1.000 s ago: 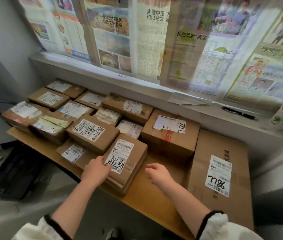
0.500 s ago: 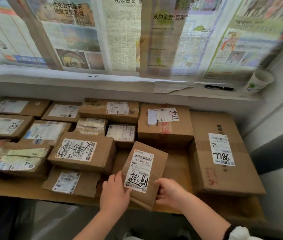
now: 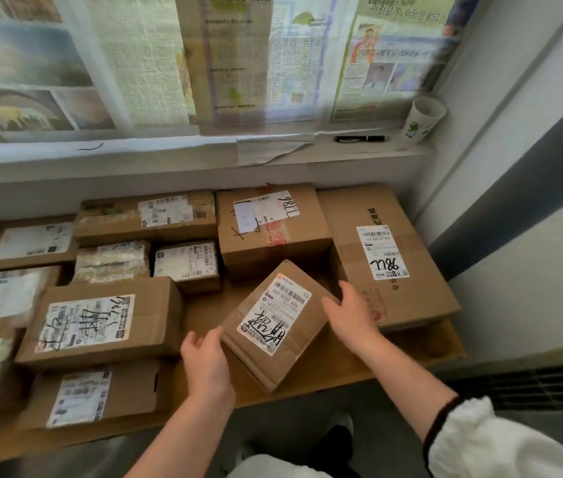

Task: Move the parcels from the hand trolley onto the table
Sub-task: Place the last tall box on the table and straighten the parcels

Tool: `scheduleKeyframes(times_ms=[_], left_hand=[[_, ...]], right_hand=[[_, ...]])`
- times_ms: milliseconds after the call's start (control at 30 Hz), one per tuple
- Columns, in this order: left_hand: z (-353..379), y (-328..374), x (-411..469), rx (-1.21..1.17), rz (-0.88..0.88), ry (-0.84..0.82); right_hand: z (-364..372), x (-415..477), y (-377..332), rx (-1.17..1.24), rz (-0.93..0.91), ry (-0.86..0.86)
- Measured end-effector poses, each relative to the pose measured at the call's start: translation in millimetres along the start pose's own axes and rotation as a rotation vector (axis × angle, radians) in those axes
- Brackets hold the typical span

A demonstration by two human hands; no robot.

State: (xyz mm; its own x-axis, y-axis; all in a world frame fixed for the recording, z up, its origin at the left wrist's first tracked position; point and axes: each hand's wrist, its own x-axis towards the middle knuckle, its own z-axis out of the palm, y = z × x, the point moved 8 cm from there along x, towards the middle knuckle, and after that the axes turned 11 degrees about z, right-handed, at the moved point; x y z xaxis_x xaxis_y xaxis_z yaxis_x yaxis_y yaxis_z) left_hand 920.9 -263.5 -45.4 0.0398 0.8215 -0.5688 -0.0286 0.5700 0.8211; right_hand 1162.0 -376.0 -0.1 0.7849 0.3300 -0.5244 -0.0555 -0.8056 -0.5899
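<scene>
A small brown parcel (image 3: 274, 326) with a white label and black handwriting lies slanted on the wooden table (image 3: 328, 374), in the gap between the other boxes. My left hand (image 3: 206, 360) rests against its near left corner with relaxed fingers. My right hand (image 3: 350, 313) touches its right corner, fingers spread and fairly straight. Neither hand wraps round the parcel. The hand trolley is out of view.
Several labelled parcels cover the table's left and back, among them a handwritten box (image 3: 100, 322) and a taller box (image 3: 273, 232). A large flat carton (image 3: 393, 270) lies at the right against the wall. A pen (image 3: 359, 138) and paper cup (image 3: 423, 119) sit on the sill.
The small parcel has moved right and further onto the table, into the gap by the large carton. My hands went from holding its sides to loosely touching its corners. The view swung right.
</scene>
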Motion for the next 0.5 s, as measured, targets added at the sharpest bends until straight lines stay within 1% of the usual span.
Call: scheduleKeyframes(times_ms=[67, 133, 200, 267, 400, 500], left_hand=[[7, -22, -14, -0.084, -0.144, -0.023], [19, -32, -24, -0.08, -0.18, -0.103], [28, -27, -26, -0.035, -0.134, -0.141], [33, -17, -18, 0.038, -0.061, -0.157], [58, 2, 3, 0.139, -0.023, -0.295], [70, 18, 20, 0.143, -0.042, -0.268]], right_hand=[[4, 13, -26, -0.211, -0.153, -0.008], [14, 25, -40, -0.363, -0.224, -0.066], [23, 32, -44, -0.473, -0.257, -0.105], [21, 37, -41, -0.497, -0.264, -0.082], [8, 45, -30, -0.552, -0.302, -0.062], [2, 45, -33, -0.628, -0.384, -0.103]])
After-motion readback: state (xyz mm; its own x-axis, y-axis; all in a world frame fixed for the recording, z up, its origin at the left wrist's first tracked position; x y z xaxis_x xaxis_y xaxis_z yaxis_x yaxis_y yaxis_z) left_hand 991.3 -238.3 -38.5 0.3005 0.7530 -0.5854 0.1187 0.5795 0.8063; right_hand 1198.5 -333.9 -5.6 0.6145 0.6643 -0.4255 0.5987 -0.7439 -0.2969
